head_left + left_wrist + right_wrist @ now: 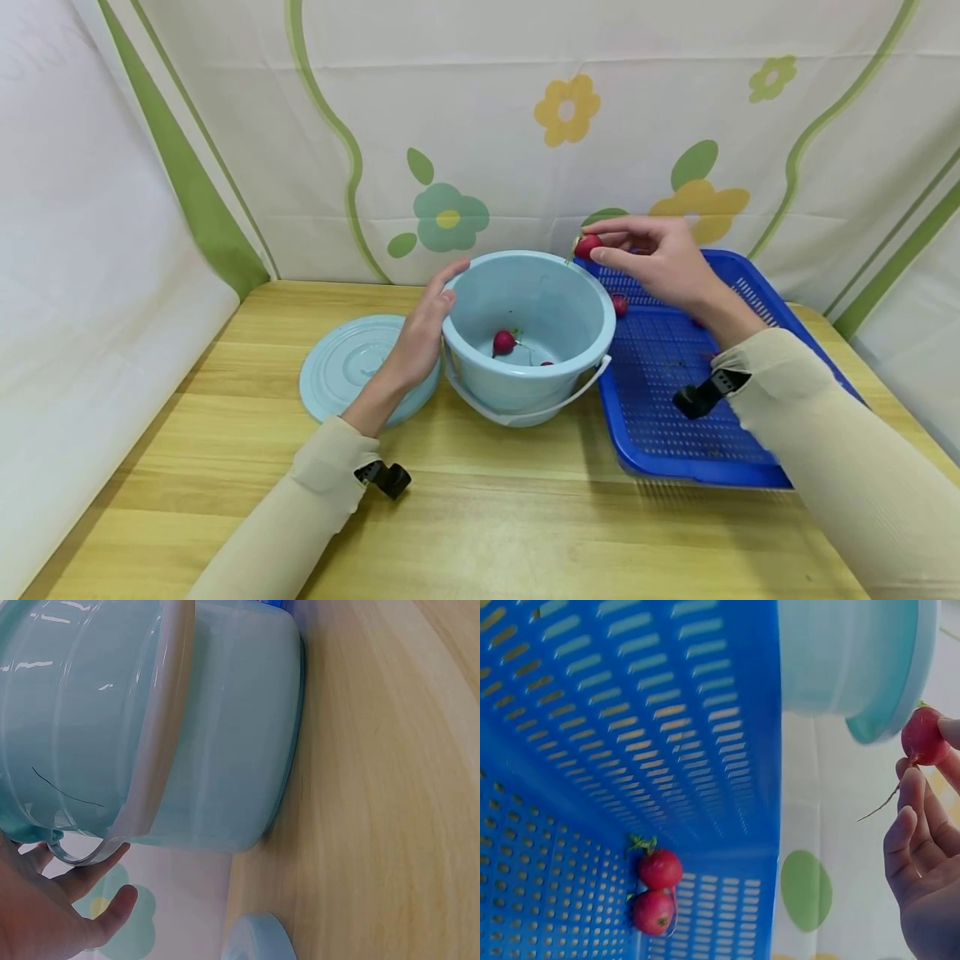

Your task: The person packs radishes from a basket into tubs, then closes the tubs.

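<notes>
Fingers of right hand pinch radish above bucket rim, beside blue tray. Left hand rests flat on bucket wall, fingers straight.

In the head view the bucket wall hides most of its floor, so of the second radish inside only a red sliver shows above the near rim. The right hand and forearm cover part of the blue tray, and a radish behind the wrist is barely visible. The left hand covers part of the lid, and its palm side against the bucket cannot be seen. The left wrist view cuts off the bucket's top and the hand at the frame edge. In the right wrist view, the held radish is partly hidden by fingertips, and the bucket is cropped.
</notes>
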